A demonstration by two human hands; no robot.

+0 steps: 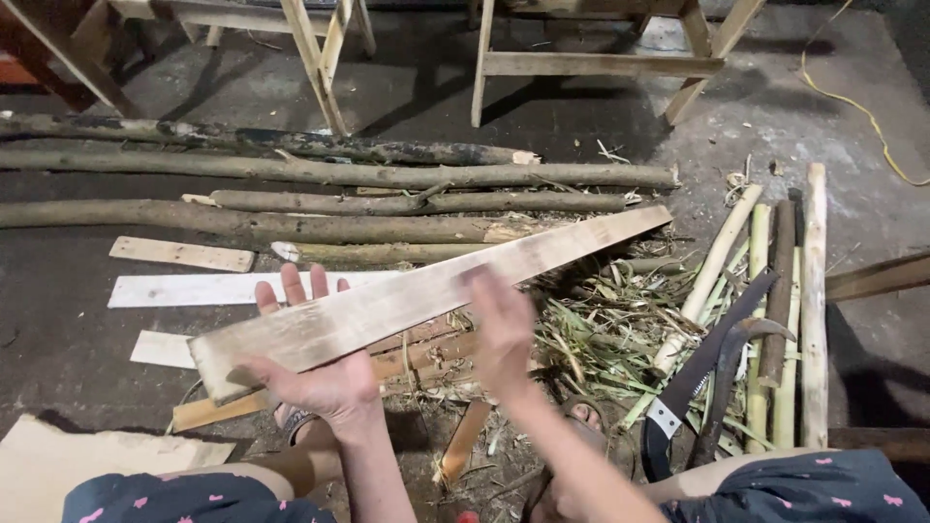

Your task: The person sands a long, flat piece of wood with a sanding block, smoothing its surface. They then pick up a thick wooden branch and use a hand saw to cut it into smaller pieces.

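Nearest to me are my knees in dark cloth with small pink marks, and between them my foot in a sandal [579, 426] on the littered floor. At the near left corner lies a pale flat sheet [92, 463]. My left hand [315, 373] is under the near end of a long board [426, 291], palm up, fingers spread apart beyond its far edge and thumb curled over the near edge, so the board rests clamped lightly in that hand. My right hand [504, 329] lies against the middle of the board, fingers together and flat on its near face; it is blurred, so I cannot tell whether it grips. The board runs from near left up to far right, raised off the floor. Beneath it lie two or three short orange-brown wood strips [426, 356]. To the right, near my knee, a saw [702, 373] with a dark blade and a curved sickle [731, 373] lie side by side on a row of about five pale cut stalks [812, 291], next to a heap of green leaf scraps [601, 329]. On the left floor are three short pale planks [184, 255]. Farther off lie five long rough poles [339, 172], side by side across the floor. Farthest stand wooden trestle legs [591, 64] and, far right, a yellow cord [857, 102]. I see no packages, labels or signs.
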